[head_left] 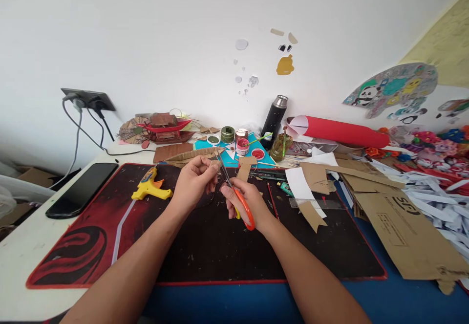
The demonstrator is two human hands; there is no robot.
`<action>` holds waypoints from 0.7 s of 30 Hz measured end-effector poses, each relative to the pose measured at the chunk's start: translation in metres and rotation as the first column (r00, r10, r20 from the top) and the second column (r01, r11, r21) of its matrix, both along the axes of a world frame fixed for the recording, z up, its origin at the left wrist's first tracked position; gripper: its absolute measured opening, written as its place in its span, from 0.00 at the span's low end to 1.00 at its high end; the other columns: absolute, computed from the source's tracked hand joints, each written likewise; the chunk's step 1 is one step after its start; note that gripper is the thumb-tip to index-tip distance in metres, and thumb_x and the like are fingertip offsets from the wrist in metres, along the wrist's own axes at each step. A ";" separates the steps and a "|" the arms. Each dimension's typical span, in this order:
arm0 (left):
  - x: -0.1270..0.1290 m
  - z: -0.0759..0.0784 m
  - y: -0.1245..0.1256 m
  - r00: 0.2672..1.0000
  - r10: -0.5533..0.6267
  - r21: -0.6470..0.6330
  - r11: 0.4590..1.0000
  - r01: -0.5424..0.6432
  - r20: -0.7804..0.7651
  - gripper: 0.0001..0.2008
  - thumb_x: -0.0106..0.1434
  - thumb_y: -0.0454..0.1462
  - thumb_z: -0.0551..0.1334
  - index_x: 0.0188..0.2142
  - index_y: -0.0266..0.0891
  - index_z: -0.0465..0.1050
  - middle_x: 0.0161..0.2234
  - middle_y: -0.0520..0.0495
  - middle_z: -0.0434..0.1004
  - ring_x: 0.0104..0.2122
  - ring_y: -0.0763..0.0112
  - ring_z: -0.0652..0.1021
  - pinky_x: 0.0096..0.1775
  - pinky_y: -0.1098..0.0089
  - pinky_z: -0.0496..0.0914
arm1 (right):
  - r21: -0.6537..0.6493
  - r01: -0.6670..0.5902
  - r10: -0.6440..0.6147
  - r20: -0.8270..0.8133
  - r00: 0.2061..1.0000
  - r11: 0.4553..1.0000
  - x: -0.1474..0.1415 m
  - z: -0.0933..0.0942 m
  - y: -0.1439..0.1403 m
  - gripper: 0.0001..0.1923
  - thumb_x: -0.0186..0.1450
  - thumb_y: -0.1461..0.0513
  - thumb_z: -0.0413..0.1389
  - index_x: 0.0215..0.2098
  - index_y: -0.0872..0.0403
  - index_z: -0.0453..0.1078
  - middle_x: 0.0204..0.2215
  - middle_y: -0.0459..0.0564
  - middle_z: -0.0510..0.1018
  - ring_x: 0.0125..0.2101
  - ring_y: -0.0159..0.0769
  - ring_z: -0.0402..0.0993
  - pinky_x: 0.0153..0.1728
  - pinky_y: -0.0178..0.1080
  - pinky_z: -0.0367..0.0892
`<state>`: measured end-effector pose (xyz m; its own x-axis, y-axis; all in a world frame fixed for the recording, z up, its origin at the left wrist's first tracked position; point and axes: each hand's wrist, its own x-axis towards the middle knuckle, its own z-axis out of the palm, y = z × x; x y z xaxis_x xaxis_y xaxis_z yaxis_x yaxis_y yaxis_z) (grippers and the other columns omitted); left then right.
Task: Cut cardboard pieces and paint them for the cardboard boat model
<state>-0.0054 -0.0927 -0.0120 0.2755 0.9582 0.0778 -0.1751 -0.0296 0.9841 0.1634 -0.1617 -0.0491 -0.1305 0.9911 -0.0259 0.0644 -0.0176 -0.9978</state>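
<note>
Snipping with orange-handled scissors (pixel 234 194) gripped in the right hand (pixel 246 201), while left hand (pixel 194 180) fingers (pixel 212 170) are pinching a tiny dark scrap, needing steady feeding into the blades.

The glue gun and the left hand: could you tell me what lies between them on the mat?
Head view: nothing lies between the glue gun and the left hand, only bare dark mat.
</note>
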 end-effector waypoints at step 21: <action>0.001 -0.002 0.001 0.999 -0.010 -0.024 1.000 0.011 0.038 0.28 0.55 0.54 0.79 0.35 0.43 0.65 0.19 0.58 0.75 0.14 0.77 0.70 0.16 0.77 0.60 | 0.026 -0.012 0.010 0.081 0.997 1.000 0.000 0.007 -0.002 0.21 0.74 0.43 0.61 0.37 0.50 0.69 0.17 0.37 0.72 0.15 0.32 0.73 0.19 0.32 0.66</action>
